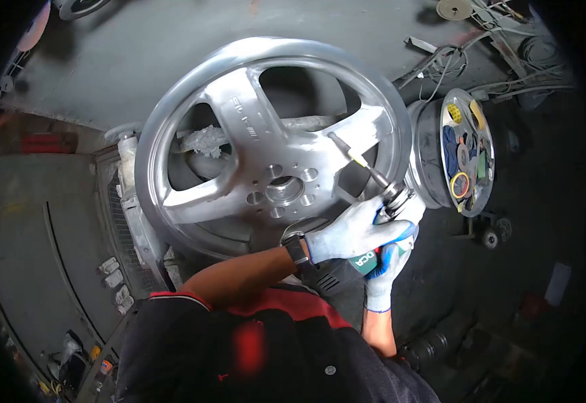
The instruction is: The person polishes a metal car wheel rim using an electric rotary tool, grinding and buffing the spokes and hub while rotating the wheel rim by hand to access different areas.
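A large silver alloy wheel stands in front of me, its spokes facing me. My left hand, in a white and blue glove, is closed around the front of a green power grinder marked DCA. Lower down and to the right, my right hand, gloved too, grips the same tool's body, partly hidden. The grinder's long thin shaft points up and left, and its tip is at the right-hand spoke; whether it touches cannot be made out.
At the right, another wheel rim holds tape rolls and small abrasive pieces. Cables and hoses hang at the upper right. A metal frame stands left of the wheel. Small white blocks lie further left.
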